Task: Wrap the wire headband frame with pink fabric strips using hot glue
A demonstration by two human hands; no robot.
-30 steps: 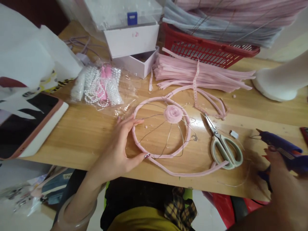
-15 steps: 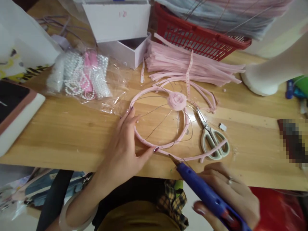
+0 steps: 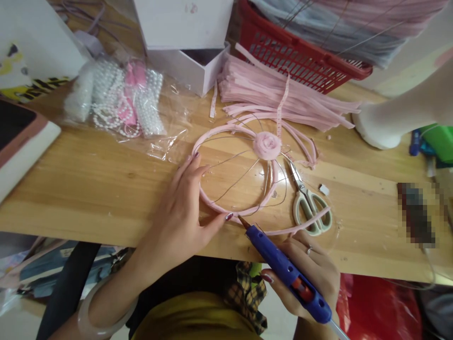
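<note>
the left hand point(image 3: 177, 215) has thumb and fingers spread, holding the pink ring point(image 3: 275, 174) by its left side and the edge nearest the person, on the wooden table point(image 3: 123, 198). the right hand point(image 3: 313, 269) is wrapped around a blue glue gun point(image 3: 272, 255), its tip right beside the left thumb at that near edge. i can see a pink rose point(image 3: 267, 145) with wires at the ring's far right, and scissors point(image 3: 308, 202) just beside the ring.
</note>
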